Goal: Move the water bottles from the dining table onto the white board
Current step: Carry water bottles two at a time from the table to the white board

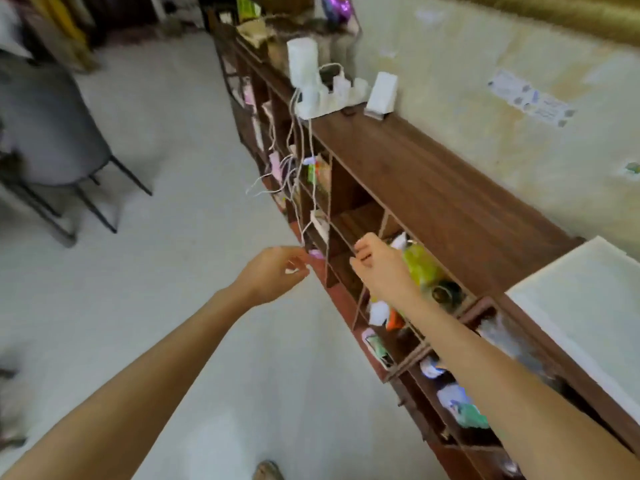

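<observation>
Two bare arms are reaching forward over the pale floor (166, 140). The left hand (273, 273) is hanging loosely curled in the air, grasping nothing. The right hand (379, 265) is curling its fingers beside the open front of the wooden shelf unit (415, 174); whether it is gripping anything I cannot tell, as the picture is blurring there. Just right of that hand a yellow-green container (420, 265) is lying in a compartment. No water bottles are showing, and the white board (588, 299) is lying on the shelf top at the near right. Farther along the top, a white power strip (329, 98) is trailing white cables (298, 161) down the front. At the far left a grey chair (52, 126) is standing.
</observation>
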`<state>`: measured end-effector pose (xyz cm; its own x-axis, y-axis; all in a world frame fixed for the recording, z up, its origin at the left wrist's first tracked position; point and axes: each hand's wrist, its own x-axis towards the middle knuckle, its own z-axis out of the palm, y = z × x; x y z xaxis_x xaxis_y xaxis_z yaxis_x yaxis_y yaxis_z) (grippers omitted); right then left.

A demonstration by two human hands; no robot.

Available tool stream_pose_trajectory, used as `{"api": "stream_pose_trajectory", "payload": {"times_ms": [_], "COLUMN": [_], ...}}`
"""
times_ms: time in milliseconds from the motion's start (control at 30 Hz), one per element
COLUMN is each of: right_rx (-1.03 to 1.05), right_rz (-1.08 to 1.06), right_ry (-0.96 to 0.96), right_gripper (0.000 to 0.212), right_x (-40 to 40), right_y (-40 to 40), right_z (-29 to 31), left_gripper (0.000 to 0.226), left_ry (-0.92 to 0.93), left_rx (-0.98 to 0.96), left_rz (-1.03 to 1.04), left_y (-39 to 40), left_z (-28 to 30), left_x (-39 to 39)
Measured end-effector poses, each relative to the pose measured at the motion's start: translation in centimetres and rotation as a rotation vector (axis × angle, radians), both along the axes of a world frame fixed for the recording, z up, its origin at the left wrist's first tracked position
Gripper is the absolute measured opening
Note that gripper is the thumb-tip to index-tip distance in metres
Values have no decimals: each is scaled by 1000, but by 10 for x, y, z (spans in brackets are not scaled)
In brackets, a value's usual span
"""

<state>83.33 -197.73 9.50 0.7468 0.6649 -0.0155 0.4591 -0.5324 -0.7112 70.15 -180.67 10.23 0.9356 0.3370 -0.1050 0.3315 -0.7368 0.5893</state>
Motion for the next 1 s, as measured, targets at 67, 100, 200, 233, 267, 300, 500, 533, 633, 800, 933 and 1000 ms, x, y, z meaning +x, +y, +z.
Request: {"api": "stream_pose_trajectory", "payload": {"times_ms": [67,100,200,233,267,300,500,533,633,800,933,1000], "right_rx": [-36,-74,-125,-139,-155,-175,-185,-193,-220,-272,-228,-208], "right_rz": [108,160,289,324,362,399,601,641,776,979,1111,1184], "right_ry": [-8,-18,-57,-60,-72,-86,-130,-128,-132,-171,-252,-295], "right_gripper": [20,22,25,25,25,25,23,23,24,25,32,35], "right_x": [-26,-39,-74,-86,-98,-109,-156,-164,-188,-229,-274,-300], "right_y": [71,105,201,229,255,281,445,473,562,720,839,888], "right_z": [-4,-6,-9,-9,-8,-7,-11,-14,-23,-17,-3,-3], "left_gripper": [18,20,25,27,29,30,31,31,32,32,33,33], "left_ry": [35,62,152,184,216,242,244,258,308,335,250,232], "left_rx": [-2,8,41,35,29,24,27,40,83,68,110,130], "left_rz": [92,130,215,233,248,267,470,503,599,809,1036,1123], "left_y": [56,84,159,182,202,221,337,358,427,547,628,662], "left_z": [0,0,2,2,3,4,-4,-7,-15,-9,6,9], "left_x": [-45,-67,-123,-139,-155,-169,-236,-245,-273,-321,-364,-388]}}
